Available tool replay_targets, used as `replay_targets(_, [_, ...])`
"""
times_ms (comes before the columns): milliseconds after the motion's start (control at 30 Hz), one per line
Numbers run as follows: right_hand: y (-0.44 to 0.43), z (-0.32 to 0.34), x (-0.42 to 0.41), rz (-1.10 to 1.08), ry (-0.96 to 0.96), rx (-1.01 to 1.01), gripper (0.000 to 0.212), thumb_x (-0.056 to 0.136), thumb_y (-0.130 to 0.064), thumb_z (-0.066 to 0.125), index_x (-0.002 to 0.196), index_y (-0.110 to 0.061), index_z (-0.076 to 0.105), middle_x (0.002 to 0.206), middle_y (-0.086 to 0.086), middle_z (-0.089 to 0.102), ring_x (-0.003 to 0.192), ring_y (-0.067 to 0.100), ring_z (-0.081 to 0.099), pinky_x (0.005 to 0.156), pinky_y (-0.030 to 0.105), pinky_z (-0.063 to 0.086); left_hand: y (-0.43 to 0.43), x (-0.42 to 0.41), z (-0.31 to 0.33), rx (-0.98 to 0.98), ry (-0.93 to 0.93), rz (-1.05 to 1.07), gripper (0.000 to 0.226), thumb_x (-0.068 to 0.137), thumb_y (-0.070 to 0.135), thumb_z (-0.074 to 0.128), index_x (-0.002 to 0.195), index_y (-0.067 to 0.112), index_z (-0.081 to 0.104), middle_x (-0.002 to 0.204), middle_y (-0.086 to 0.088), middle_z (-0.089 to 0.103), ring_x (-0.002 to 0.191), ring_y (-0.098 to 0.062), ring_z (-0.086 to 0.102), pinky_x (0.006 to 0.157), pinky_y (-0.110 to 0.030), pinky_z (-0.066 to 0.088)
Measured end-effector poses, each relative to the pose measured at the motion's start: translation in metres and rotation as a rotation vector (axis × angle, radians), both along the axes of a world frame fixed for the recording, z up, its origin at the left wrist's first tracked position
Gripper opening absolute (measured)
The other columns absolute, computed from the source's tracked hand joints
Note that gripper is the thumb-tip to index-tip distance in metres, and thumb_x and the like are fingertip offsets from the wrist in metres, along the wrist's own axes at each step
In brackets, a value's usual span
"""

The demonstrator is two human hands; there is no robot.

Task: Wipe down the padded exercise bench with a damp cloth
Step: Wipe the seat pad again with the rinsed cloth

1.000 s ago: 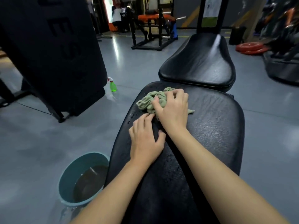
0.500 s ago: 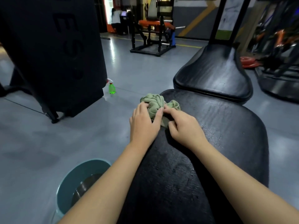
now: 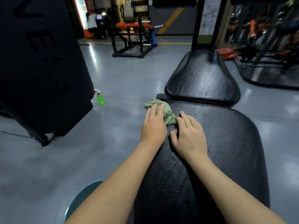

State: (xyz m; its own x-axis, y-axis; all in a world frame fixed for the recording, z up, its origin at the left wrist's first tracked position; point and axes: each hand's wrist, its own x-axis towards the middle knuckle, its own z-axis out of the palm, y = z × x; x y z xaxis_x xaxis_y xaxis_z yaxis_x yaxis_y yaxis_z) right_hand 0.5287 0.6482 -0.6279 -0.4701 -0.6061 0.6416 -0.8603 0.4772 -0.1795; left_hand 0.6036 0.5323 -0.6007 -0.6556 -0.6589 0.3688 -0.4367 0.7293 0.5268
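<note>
A crumpled green cloth (image 3: 168,114) lies on the far left corner of the long black bench pad (image 3: 226,152), partly hanging over its edge. My left hand (image 3: 153,125) lies over the cloth's left part and presses it down with its fingers laid forward. Just to the right, my right hand (image 3: 189,135) rests flat on the pad with its fingers spread, the fingertips touching the cloth's near right end. Beyond a narrow gap sits the second black pad (image 3: 202,78), shiny and bare.
A teal bucket (image 3: 84,196) stands on the grey floor left of the bench. A green spray bottle (image 3: 100,98) sits by a big black machine (image 3: 40,62) at left. Red weight plates (image 3: 226,53) and other gym racks (image 3: 134,39) stand farther back.
The cloth has shifted from the pad's middle to its far left corner. My right hand has come off it and my left hand now lies on it.
</note>
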Motion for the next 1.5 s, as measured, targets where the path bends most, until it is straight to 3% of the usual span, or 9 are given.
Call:
replay_targets(133, [0.001,-0.002,0.002,-0.011,-0.009,0.029,0.049,0.088,-0.022,0.050,0.132,-0.002,0.061,0.147,0.018,0.053,0.134,0.031,0.051,0.117,0.040,0.035,-0.015,-0.020,0.006,-0.081,0.108,0.002,0.048,0.094,0.012,0.056,0.142,0.014,0.053,0.147,-0.010,0.050,0.137,-0.033,0.043,0.112,-0.036,0.033])
replay_targets(200, [-0.001,-0.004,0.002,-0.037,-0.003,0.028,0.051,0.088,-0.022,0.050,0.134,-0.001,0.058,0.148,0.018,0.052,0.134,0.032,0.049,0.119,0.040,0.033,-0.029,-0.040,0.023,-0.087,-0.006,0.017,0.033,0.101,0.030,0.054,0.128,0.011,0.059,0.133,-0.012,0.058,0.126,-0.035,0.049,0.102,-0.036,0.034])
replay_targets(300, [0.000,-0.003,0.005,-0.072,-0.046,0.024,0.054,0.090,-0.023,0.048,0.138,0.000,0.051,0.151,0.018,0.047,0.137,0.032,0.043,0.120,0.038,0.030,-0.041,-0.070,0.043,-0.111,-0.205,0.031,0.042,0.105,0.048,0.044,0.119,0.011,0.055,0.125,-0.013,0.061,0.117,-0.036,0.053,0.087,-0.040,0.039])
replay_targets(433, [-0.001,-0.004,0.004,-0.078,-0.070,0.037,0.046,0.090,-0.022,0.051,0.130,-0.001,0.053,0.150,0.019,0.047,0.138,0.034,0.041,0.118,0.039,0.030,-0.043,-0.080,0.040,-0.071,-0.172,0.072,0.032,0.102,0.045,0.047,0.121,0.019,0.044,0.119,-0.009,0.063,0.109,-0.036,0.058,0.074,-0.038,0.035])
replay_targets(633, [0.000,-0.001,0.004,-0.075,-0.053,0.065,0.042,0.091,-0.021,0.051,0.126,0.001,0.056,0.148,0.022,0.048,0.136,0.036,0.043,0.118,0.040,0.032,-0.047,-0.048,0.052,-0.089,-0.278,0.070,0.025,0.096,0.026,0.049,0.120,0.029,0.058,0.122,-0.004,0.062,0.112,-0.036,0.059,0.075,-0.034,0.037])
replay_targets(800, [0.000,0.001,0.004,-0.077,-0.069,0.046,0.042,0.091,-0.021,0.054,0.127,0.001,0.057,0.149,0.022,0.048,0.137,0.036,0.043,0.118,0.041,0.032,-0.022,-0.037,0.021,-0.311,-0.150,0.077,0.033,0.100,0.044,0.051,0.112,0.016,0.064,0.116,-0.009,0.065,0.103,-0.038,0.056,0.078,-0.042,0.043])
replay_targets(967, [-0.002,0.001,0.002,-0.083,-0.078,0.036,0.041,0.089,-0.022,0.053,0.122,0.000,0.059,0.147,0.021,0.050,0.135,0.036,0.046,0.114,0.044,0.036,-0.029,-0.073,0.016,-0.223,-0.184,0.180,0.039,0.101,0.046,0.044,0.114,0.016,0.064,0.111,-0.009,0.067,0.107,-0.035,0.054,0.088,-0.047,0.044])
replay_targets(1233, [-0.005,0.000,0.001,-0.086,-0.053,0.002,0.037,0.086,-0.021,0.053,0.117,-0.001,0.060,0.145,0.019,0.052,0.129,0.037,0.048,0.112,0.043,0.037,-0.058,-0.087,0.049,0.006,-0.257,0.056,0.046,0.103,0.059,0.032,0.095,0.032,0.068,0.109,-0.005,0.072,0.106,-0.032,0.062,0.075,-0.034,0.038])
replay_targets(1500, [-0.004,0.003,0.002,-0.076,-0.085,-0.016,0.037,0.086,-0.022,0.055,0.117,-0.003,0.061,0.146,0.018,0.052,0.129,0.036,0.048,0.111,0.044,0.037,-0.043,-0.073,0.038,-0.122,-0.247,0.198,0.043,0.106,0.040,0.032,0.122,0.018,0.066,0.112,-0.013,0.071,0.106,-0.039,0.066,0.083,-0.038,0.049])
